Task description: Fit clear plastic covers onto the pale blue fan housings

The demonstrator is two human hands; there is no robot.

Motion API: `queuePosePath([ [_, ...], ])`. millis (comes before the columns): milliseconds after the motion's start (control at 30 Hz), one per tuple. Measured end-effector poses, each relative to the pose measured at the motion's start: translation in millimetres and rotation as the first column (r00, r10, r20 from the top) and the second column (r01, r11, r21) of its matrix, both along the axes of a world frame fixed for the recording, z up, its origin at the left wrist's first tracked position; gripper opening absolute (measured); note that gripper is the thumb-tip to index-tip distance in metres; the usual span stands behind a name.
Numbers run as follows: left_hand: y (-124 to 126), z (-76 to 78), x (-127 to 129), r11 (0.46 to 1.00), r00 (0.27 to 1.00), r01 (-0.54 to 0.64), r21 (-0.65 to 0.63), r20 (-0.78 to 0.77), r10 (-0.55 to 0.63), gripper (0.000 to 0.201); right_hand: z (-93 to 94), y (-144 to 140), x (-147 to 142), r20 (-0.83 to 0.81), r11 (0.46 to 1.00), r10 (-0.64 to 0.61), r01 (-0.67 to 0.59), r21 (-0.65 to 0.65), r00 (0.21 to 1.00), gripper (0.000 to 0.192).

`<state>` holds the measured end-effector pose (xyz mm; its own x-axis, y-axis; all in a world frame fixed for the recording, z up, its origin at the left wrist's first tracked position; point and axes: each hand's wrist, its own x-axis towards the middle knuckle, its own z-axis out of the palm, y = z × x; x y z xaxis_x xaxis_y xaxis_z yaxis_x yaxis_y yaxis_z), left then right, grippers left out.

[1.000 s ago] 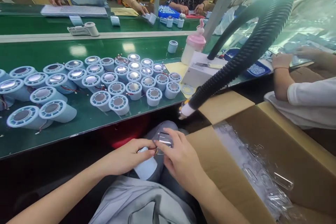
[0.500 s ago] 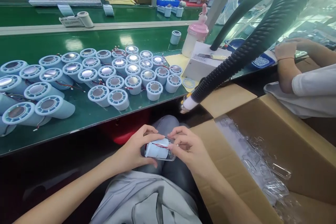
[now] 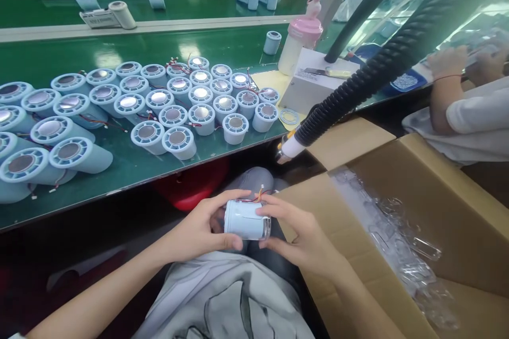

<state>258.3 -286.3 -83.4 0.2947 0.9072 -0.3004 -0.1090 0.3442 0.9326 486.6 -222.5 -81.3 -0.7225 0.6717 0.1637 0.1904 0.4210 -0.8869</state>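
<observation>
Over my lap, my left hand (image 3: 199, 228) and my right hand (image 3: 296, 233) together hold a pale blue cylinder part (image 3: 242, 219) lying on its side. A clear cap sits on its right end under my right fingers. Thin red and orange wires (image 3: 256, 197) stick out along its top. Several more pale blue cylinders (image 3: 175, 111) with metal discs in their tops stand on the green conveyor belt (image 3: 131, 169) in front of me; some at the left lie on their sides.
An open cardboard box (image 3: 397, 169) with clear plastic parts (image 3: 401, 254) stands at my right. A black corrugated hose (image 3: 377, 69) ends in a white nozzle (image 3: 288, 148) above my knees. A white box (image 3: 314, 82) and pink bottle (image 3: 300, 45) sit on the belt. A person's arm (image 3: 445, 90) is at right.
The cylinder has been turned on its side and lifted slightly, with the clear cap now on its right end. My view has tilted down; the belt sits higher in frame.
</observation>
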Motion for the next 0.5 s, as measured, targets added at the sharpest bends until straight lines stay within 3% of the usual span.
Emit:
queuePosePath([
  [133, -1, 6.6, -4, 0.989, 0.986, 0.049, 0.14, -0.165, -0.025, 0.075, 0.6, -1, -1, -0.043, 0.984, -0.028, 0.02, -0.179, 0.999, 0.046],
  [500, 0, 9.8, -6, 0.965, 0.975, 0.119, 0.233, -0.209, -0.07, 0.073, 11.7, -3, -1, -0.052, 0.856, -0.039, 0.007, -0.516, 0.998, 0.049],
])
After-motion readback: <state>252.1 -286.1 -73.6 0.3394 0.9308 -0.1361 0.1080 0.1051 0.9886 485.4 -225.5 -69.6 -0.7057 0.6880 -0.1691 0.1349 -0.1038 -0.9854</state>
